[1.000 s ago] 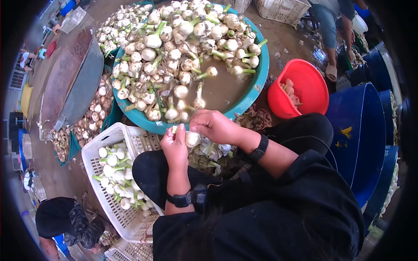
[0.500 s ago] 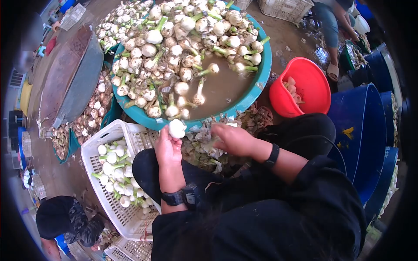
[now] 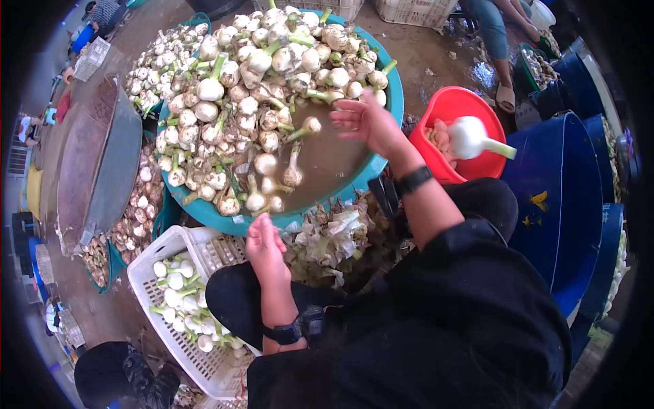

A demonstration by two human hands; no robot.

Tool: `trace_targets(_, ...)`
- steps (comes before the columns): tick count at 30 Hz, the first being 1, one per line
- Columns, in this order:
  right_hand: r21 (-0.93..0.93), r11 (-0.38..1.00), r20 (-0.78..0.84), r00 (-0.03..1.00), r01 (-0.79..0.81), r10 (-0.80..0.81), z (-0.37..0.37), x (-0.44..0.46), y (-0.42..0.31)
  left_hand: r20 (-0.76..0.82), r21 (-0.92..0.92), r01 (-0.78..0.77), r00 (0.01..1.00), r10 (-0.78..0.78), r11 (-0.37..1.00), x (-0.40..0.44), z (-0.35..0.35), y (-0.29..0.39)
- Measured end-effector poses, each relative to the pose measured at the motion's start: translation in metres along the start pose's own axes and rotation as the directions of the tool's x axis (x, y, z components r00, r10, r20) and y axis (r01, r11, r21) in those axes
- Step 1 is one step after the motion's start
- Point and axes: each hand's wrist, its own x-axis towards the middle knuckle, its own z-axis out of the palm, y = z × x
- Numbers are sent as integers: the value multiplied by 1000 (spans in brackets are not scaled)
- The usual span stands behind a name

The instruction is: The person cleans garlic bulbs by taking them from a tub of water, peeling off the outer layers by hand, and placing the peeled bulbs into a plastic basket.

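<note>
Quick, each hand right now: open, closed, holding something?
Left hand: fingers partly curled, nothing visible in it; open or closed, I can't tell.
Right hand: open, fingers spread, holding nothing visible.

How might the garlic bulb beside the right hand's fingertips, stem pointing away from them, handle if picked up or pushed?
The garlic bulb looks apt to roll unevenly: it is round, with a stem on one side. It may be slippery, with muddy water right beside it. The stem looks thick and straight, so it would probably stay fairly stiff when gripped.
</note>
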Motion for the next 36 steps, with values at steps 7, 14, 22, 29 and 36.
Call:
trace_targets(7,-836,-534,-215,970,-125,110,-44,67,45,28,213,0,1000,-6,977,5,14,-9)
trace_targets(14,-977,157,187,943,148,276,21,3,70,74,109,244,965,-252,964,21,26,-24)
trace_targets(22,-993,119,34,944,-6,329,82,34,153,-272,-175,68,955,-114,982,16,14,-19)
trace_targets(29,-998,69,20,965,2,261,106,-27,126,-335,-200,332,861,-383,922,19,10,-5)
trace_targets(36,-897,-17,434,888,441,150,108,-97,83,-45,-46,183,982,-185,982,17,22,-9)
